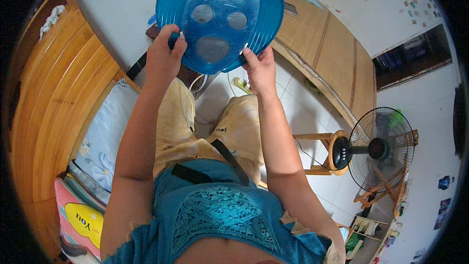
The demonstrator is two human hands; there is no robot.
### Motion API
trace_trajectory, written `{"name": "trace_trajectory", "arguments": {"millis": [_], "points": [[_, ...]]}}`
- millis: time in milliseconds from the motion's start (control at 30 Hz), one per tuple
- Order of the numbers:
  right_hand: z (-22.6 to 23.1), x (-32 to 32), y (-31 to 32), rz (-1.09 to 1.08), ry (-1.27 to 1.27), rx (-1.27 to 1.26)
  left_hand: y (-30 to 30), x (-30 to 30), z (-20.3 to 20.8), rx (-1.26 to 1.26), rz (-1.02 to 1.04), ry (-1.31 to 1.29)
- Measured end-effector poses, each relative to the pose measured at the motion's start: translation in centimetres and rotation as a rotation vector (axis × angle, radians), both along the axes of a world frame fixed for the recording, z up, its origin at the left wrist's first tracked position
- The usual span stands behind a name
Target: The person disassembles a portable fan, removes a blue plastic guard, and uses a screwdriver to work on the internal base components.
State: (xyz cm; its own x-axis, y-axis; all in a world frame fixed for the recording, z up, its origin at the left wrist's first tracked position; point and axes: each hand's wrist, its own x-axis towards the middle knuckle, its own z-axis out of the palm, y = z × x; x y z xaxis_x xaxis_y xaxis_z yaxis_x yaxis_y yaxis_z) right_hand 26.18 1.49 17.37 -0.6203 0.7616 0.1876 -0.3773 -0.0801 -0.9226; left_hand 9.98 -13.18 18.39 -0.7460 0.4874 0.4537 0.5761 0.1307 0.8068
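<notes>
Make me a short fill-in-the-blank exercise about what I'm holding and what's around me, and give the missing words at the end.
1. The left hand and right hand hold a rounded panel whose colour is ____.
2. The fan is on the person's ____ side.
3. The pink cushion at the lower left bears a large ____ patch.

Missing words: blue; right; yellow.

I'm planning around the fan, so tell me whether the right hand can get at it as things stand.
Probably not straight away: the right hand holds the lower edge of the blue disc, and the fan stands off to the right, seemingly beyond easy reach.
</notes>
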Motion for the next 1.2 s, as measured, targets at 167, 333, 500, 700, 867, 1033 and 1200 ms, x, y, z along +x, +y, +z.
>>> {"name": "trace_trajectory", "arguments": {"millis": [167,333,500,700,867,1033,1200], "points": [[-0.7,-0.6,0.6,-0.072,-0.064,0.098,-0.3,-0.4,0.0,0.028,-0.036,-0.026],[-0.5,-1.2,0.1,-0.260,-0.278,0.293,-0.8,-0.4,0.1,0.032,-0.008,-0.062],[0.1,-1.3,-0.3,-0.218,-0.269,0.365,-1.2,-0.6,0.0,0.056,-0.017,-0.089],[0.7,-1.2,-0.5,-0.226,-0.246,0.391,-1.3,-0.8,0.2,0.043,-0.002,-0.025],[1.1,-1.1,-0.7,-0.198,-0.229,0.307,-0.9,-1.6,-0.1,0.028,0.025,-0.073],[2.4,-0.7,-1.1,-0.123,-0.240,0.270,-1.1,-2.4,-0.1,0.044,0.001,-0.171],[-0.2,-2.7,0.1,-0.073,0.002,0.251,-1.2,-2.7,0.9,0.046,-0.011,-0.179]]}}
